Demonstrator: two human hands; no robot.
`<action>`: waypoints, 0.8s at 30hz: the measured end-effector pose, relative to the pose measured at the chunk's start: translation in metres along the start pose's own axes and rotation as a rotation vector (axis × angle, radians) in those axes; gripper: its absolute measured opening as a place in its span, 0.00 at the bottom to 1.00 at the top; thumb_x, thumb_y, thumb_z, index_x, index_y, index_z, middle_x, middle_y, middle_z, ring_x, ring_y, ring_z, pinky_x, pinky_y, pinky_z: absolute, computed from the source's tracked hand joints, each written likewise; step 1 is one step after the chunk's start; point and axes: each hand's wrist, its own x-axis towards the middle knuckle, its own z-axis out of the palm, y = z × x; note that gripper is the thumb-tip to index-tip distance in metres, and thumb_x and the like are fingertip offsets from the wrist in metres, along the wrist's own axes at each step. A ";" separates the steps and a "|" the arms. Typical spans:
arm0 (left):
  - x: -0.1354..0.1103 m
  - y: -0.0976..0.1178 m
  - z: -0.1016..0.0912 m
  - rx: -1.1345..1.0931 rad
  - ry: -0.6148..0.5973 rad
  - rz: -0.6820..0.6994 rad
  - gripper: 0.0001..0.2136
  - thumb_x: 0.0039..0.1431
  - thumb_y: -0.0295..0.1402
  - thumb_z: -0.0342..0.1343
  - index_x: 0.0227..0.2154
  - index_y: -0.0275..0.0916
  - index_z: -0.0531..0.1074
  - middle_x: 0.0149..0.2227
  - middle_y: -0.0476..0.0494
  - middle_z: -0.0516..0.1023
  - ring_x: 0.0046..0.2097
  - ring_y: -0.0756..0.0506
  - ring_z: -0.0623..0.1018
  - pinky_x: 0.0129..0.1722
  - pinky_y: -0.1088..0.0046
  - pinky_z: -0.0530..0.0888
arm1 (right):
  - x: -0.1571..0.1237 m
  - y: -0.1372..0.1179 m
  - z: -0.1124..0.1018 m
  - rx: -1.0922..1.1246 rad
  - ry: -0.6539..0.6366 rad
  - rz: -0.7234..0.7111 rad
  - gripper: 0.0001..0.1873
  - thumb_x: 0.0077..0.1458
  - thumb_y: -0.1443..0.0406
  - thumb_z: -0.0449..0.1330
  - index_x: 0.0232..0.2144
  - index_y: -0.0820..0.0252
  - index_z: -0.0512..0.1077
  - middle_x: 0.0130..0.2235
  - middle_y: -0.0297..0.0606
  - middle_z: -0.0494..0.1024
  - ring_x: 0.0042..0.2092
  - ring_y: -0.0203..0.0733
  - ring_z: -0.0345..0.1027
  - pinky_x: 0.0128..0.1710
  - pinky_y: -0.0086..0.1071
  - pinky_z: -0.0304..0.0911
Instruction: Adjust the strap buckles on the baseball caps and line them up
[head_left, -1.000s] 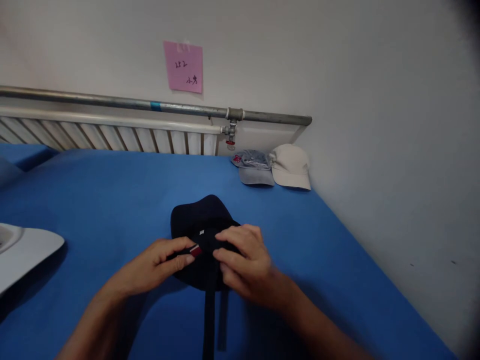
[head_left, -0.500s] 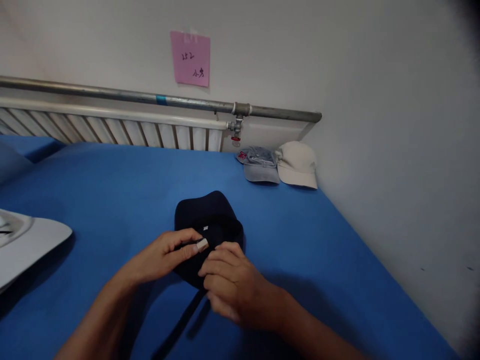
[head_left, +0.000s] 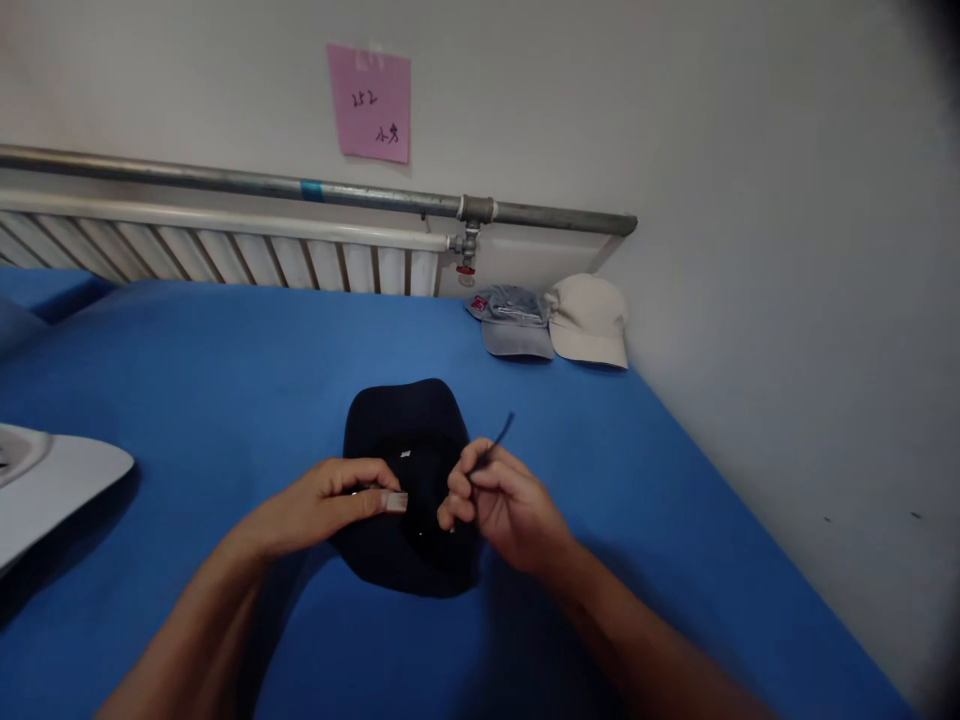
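Observation:
A dark navy cap [head_left: 409, 440] lies upside down on the blue table [head_left: 225, 380] in front of me. My left hand [head_left: 330, 505] pinches the cap's back closure, where a small pale buckle [head_left: 395, 501] shows at my fingertips. My right hand [head_left: 499, 500] is closed on the cap's dark strap [head_left: 496, 440], whose free end sticks up and to the right above my fingers. Both hands rest over the cap's near half.
A grey cap [head_left: 514, 325] and a beige cap [head_left: 589, 320] lie at the table's far right corner by the wall. A white hat brim [head_left: 45, 485] sits at the left edge. A radiator [head_left: 225, 255] and pipe [head_left: 300, 188] run behind, under a pink note [head_left: 369, 102].
The strap hung down toward me a second ago. My right hand has drawn it up and over, so its end now points up and away. My left hand has stayed at the closure.

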 end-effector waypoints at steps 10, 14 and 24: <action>0.000 0.000 0.001 -0.106 0.022 -0.040 0.13 0.59 0.45 0.56 0.33 0.39 0.74 0.26 0.53 0.64 0.28 0.53 0.61 0.26 0.77 0.58 | 0.003 -0.004 -0.005 -0.006 0.035 0.071 0.17 0.52 0.53 0.63 0.30 0.62 0.71 0.17 0.21 0.58 0.14 0.23 0.39 0.10 0.19 0.48; 0.000 0.001 0.001 -0.149 0.044 -0.036 0.10 0.58 0.42 0.58 0.33 0.40 0.76 0.26 0.52 0.67 0.29 0.53 0.64 0.28 0.78 0.61 | 0.002 -0.004 -0.005 -0.073 0.013 0.085 0.13 0.49 0.58 0.66 0.27 0.62 0.70 0.17 0.21 0.59 0.14 0.22 0.41 0.10 0.19 0.48; 0.001 0.000 0.004 -0.278 0.033 -0.032 0.06 0.50 0.37 0.63 0.29 0.41 0.78 0.27 0.51 0.74 0.31 0.51 0.69 0.36 0.76 0.67 | 0.002 0.010 -0.006 -0.391 -0.077 0.204 0.08 0.54 0.62 0.59 0.31 0.63 0.69 0.20 0.23 0.63 0.14 0.24 0.56 0.13 0.21 0.46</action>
